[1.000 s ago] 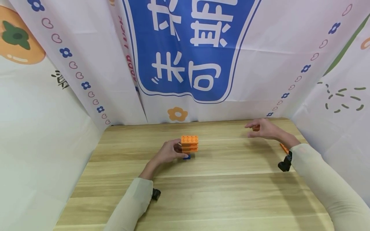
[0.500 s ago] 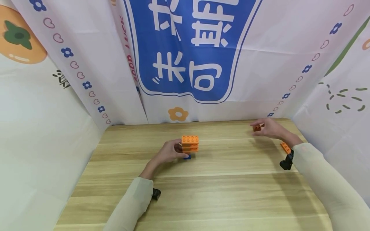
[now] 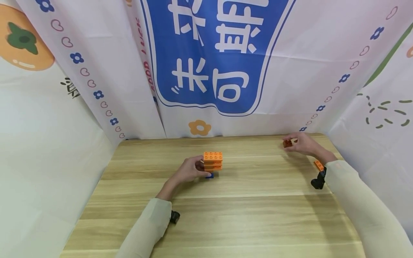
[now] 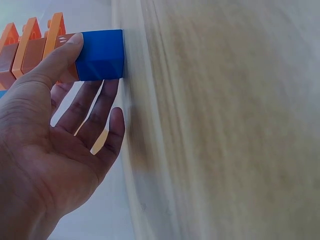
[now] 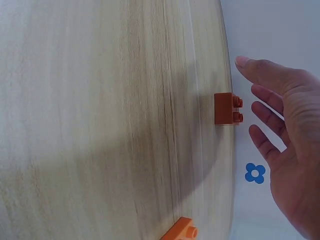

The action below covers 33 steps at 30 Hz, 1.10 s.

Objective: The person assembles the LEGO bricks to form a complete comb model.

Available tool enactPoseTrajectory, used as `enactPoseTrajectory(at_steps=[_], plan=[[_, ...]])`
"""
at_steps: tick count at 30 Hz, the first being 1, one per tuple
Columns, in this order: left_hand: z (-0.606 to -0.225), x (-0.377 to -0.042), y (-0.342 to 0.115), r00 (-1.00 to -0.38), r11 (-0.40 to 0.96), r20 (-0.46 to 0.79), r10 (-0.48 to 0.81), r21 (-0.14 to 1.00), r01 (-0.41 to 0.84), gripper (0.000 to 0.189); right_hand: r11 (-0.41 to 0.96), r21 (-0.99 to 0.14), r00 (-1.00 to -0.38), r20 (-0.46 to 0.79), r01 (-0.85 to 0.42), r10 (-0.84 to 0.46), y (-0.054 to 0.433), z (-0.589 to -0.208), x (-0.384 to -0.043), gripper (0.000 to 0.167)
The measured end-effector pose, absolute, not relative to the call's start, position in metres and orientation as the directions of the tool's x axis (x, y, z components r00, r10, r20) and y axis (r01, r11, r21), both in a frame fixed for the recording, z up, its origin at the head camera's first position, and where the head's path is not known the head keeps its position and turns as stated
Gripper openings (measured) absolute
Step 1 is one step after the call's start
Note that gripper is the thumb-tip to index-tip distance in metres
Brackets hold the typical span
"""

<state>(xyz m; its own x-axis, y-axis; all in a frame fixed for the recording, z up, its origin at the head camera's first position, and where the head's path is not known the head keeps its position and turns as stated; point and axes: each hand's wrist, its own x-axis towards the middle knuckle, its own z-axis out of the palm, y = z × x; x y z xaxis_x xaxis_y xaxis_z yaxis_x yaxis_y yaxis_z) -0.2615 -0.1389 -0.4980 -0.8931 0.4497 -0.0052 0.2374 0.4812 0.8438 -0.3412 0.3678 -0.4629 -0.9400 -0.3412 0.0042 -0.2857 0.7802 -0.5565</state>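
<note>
Well, the left hand (image 3: 188,170) pinches an orange-and-blue tower of plastic bricks (image 3: 213,156) mid-table, while at far right the right hand (image 3: 304,144) spreads its fingers near a small dark-orange plastic brick (image 5: 223,108).

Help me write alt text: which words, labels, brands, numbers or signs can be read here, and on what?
"未来可期": white characters on the blue panel of the fabric backdrop.
Probably "LUCK", beside a fold-distorted word: red lettering on the backdrop.
Dark lettering at left: cut by a fold, unreadable.
Pale mark on an orange toy brick: too blurred.
No readable brands or numbers.
</note>
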Motion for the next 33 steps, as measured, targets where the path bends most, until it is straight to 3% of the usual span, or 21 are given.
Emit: enactPoseTrajectory(at_steps=[33], plan=[[-0.496, -0.260, -0.138, -0.889, 0.479, 0.000, 0.458, 0.843, 0.247, 0.042, 0.729, -0.606, -0.938, 0.092, -0.318, -0.333, 0.381, -0.482, -0.339, 0.049]])
